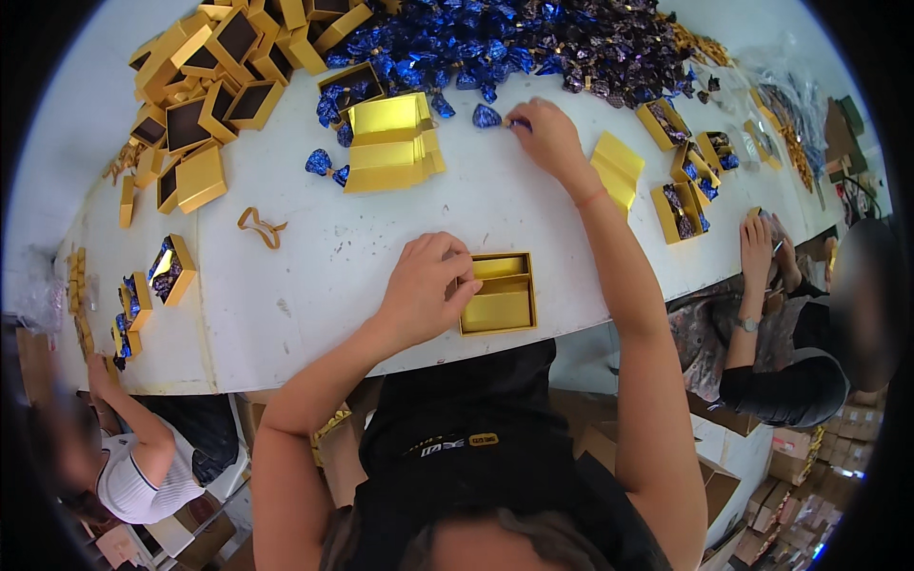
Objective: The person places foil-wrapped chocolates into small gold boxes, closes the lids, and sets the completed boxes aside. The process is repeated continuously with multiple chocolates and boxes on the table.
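Note:
An open gold box with two compartments lies empty near the white table's front edge. My left hand rests on its left side, fingers curled over the rim. My right hand reaches far across the table and pinches a blue foil-wrapped candy at the edge of a big pile of blue and purple wrapped candies. Another loose blue candy lies just left of that hand.
A stack of gold lids and a folded gold insert lie mid-table. Empty gold boxes with dark insides are heaped at the far left. Filled boxes sit at right, near a seated person's hands. Another person sits lower left.

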The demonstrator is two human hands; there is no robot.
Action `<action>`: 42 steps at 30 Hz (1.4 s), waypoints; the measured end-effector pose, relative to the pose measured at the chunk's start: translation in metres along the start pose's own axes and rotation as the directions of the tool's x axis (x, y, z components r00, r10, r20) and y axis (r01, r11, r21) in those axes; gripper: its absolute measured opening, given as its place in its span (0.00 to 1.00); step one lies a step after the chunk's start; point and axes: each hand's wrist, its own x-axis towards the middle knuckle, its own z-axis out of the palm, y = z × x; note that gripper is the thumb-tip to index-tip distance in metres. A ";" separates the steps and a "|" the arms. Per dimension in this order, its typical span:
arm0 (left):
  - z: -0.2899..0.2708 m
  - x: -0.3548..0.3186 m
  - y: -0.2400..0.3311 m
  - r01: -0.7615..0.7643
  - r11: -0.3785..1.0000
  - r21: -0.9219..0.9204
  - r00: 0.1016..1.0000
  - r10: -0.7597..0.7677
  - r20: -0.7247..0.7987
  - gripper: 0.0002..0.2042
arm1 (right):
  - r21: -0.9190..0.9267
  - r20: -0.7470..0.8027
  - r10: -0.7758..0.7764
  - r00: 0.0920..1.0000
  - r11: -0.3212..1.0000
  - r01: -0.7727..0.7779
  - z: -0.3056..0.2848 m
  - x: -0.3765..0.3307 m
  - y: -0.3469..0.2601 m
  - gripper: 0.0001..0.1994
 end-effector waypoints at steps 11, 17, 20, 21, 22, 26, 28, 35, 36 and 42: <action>0.014 -0.009 0.006 -0.148 0.989 0.009 0.965 0.147 -0.217 0.20 | 0.455 0.157 -0.316 0.936 0.864 0.216 -0.088 -0.136 -0.094 0.06; 0.011 -0.007 0.006 -0.203 0.979 -0.018 0.965 0.197 -0.173 0.03 | 0.175 -0.038 -0.070 0.997 0.982 0.075 -0.073 -0.013 0.008 0.02; 0.010 -0.003 -0.001 -0.224 0.974 -0.020 0.971 0.221 -0.092 0.03 | -0.302 -0.148 0.131 0.980 0.938 -0.170 -0.042 0.036 0.093 0.08; 0.009 -0.003 -0.003 -0.222 0.974 -0.038 0.972 0.218 -0.094 0.03 | -0.355 -0.163 0.149 0.975 0.913 -0.199 -0.034 0.041 0.094 0.08; 0.009 -0.002 -0.003 -0.224 0.973 -0.057 0.971 0.218 -0.094 0.04 | -0.359 -0.096 0.139 0.986 0.919 -0.165 -0.030 0.040 0.098 0.08; 0.009 -0.007 -0.006 -0.117 0.976 -0.184 0.990 0.100 -0.102 0.06 | -0.035 0.071 -0.081 0.994 0.996 0.084 -0.044 0.028 0.053 0.07; 0.010 -0.009 -0.005 -0.102 0.976 -0.193 0.991 0.082 -0.110 0.07 | 0.630 0.225 0.087 0.970 0.747 -0.213 -0.083 -0.016 -0.015 0.07; 0.022 -0.018 -0.006 -0.121 0.973 -0.199 0.988 0.099 -0.119 0.07 | 0.784 0.129 0.049 0.991 0.607 -0.131 -0.089 -0.191 -0.095 0.10; 0.019 -0.010 -0.009 -0.139 0.973 -0.187 0.986 0.119 -0.115 0.07 | 0.805 0.075 0.115 0.991 0.580 -0.128 -0.073 -0.210 -0.089 0.09; 0.010 -0.010 -0.008 -0.132 0.973 -0.188 0.986 0.110 -0.121 0.08 | 0.416 -0.037 -0.215 0.976 0.885 0.210 -0.067 -0.198 -0.108 0.16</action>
